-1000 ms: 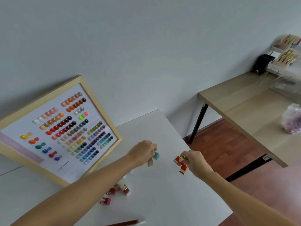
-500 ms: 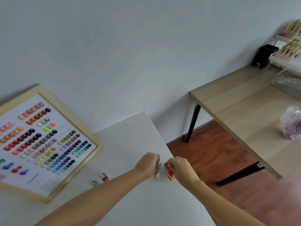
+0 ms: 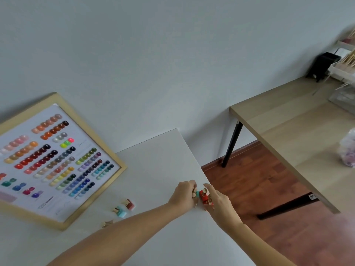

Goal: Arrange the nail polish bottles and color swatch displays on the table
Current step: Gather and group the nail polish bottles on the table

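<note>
Near the right edge of the white table (image 3: 159,162), my left hand (image 3: 183,195) is closed around small bottles, a teal one (image 3: 197,194) showing at its fingertips. Right beside it, my right hand (image 3: 219,205) grips red bottles with gold caps (image 3: 204,195), touching the table. The two hands almost meet. A wood-framed swatch board (image 3: 57,160) with rows of coloured nail tips leans against the wall at the left. In front of the board lie loose bottles: a dark red one (image 3: 130,204), a pale teal one (image 3: 120,211) and a beige one (image 3: 107,223).
A wooden table with black legs (image 3: 284,127) stands to the right across a gap of red-brown floor. It carries a black box (image 3: 322,65), white racks with sticks (image 3: 343,66) and a plastic bag (image 3: 348,148). The white table's right edge runs just beside my right hand.
Both hands have come together and lowered to the table by its right edge, carrying their bottles. The view has shifted, so the board sits further left.
</note>
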